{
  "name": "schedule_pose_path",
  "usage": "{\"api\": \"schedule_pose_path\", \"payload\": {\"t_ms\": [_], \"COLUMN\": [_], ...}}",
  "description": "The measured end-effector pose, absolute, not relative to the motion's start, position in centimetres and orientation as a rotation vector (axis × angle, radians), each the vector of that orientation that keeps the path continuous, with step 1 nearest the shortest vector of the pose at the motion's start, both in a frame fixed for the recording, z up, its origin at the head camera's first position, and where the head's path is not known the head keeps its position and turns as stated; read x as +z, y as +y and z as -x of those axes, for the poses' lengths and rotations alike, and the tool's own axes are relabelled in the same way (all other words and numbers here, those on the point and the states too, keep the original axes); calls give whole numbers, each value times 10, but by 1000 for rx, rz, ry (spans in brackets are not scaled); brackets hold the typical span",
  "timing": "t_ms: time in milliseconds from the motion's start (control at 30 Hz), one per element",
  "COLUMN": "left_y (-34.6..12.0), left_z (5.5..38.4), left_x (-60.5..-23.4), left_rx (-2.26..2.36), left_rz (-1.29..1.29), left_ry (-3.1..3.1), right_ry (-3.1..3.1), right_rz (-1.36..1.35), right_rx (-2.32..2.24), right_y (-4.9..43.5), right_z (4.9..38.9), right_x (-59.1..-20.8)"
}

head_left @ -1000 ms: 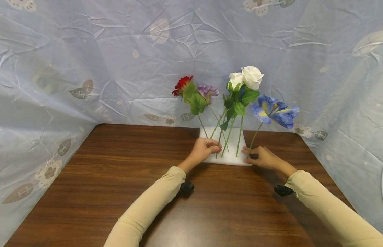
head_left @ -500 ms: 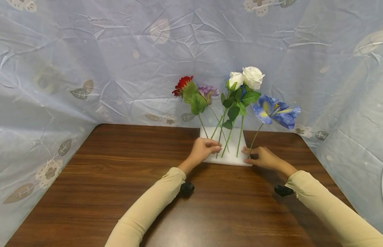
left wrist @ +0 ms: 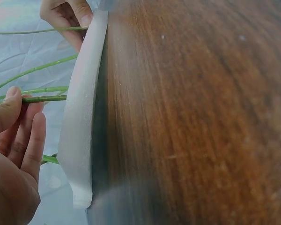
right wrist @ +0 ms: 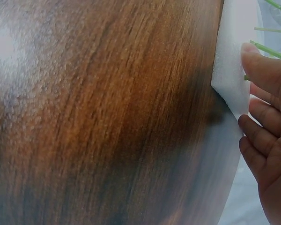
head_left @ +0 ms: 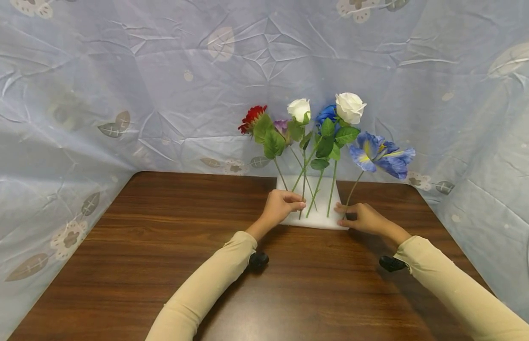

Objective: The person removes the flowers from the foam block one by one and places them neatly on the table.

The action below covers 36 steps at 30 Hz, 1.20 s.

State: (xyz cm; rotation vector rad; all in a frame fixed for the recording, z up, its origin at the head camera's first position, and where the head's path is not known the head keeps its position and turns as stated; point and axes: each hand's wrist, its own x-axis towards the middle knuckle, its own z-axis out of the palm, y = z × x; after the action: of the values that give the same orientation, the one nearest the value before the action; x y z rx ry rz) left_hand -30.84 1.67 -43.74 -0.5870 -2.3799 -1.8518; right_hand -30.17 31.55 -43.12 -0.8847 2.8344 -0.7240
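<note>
My left hand [head_left: 281, 207] pinches the lower stem of a white rose [head_left: 299, 111], close over a white foam block [head_left: 317, 220]. In the left wrist view that stem [left wrist: 49, 99] passes from thumb and fingers to the foam. My right hand [head_left: 368, 219] rests fingertips at the foam's right corner, thumb and forefinger spread on either side of the blue iris [head_left: 381, 154] stem. The right wrist view shows the thumb [right wrist: 262, 68] at the foam's top. A second white rose [head_left: 351, 108], a blue rose [head_left: 326, 116], a red flower [head_left: 251, 119] and a purple flower [head_left: 282, 128] stand there too.
The foam stands near the back of the brown wooden table [head_left: 196, 213]. Behind and at the sides hangs a pale patterned cloth [head_left: 183, 85]. Green leaves [head_left: 324, 147] crowd the middle stems. A dark wrist device [head_left: 258, 260] sits under the left sleeve.
The left white rose's head has swung left, away from the other white rose, and more of the blue rose shows. Both hands stay where they were.
</note>
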Motion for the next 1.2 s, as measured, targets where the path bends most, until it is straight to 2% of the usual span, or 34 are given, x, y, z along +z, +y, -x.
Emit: {"api": "schedule_pose_path", "payload": {"t_ms": [367,767,1200], "left_y": [14,7,-36], "left_z": [307,306,303], "left_x": [-436,-417,-400], "left_rx": [-1832,-1834,-1690], "left_rz": [513,591,601], "left_ry": [-2383,-2350,-2531], "right_ry": [2840,2823,2839], "right_rz": [900,925,919], "right_rx": [-709,-734,-724], "right_y": [314,313,315], "right_z": [301,301,301], "right_x": [-429,-430,-429]}}
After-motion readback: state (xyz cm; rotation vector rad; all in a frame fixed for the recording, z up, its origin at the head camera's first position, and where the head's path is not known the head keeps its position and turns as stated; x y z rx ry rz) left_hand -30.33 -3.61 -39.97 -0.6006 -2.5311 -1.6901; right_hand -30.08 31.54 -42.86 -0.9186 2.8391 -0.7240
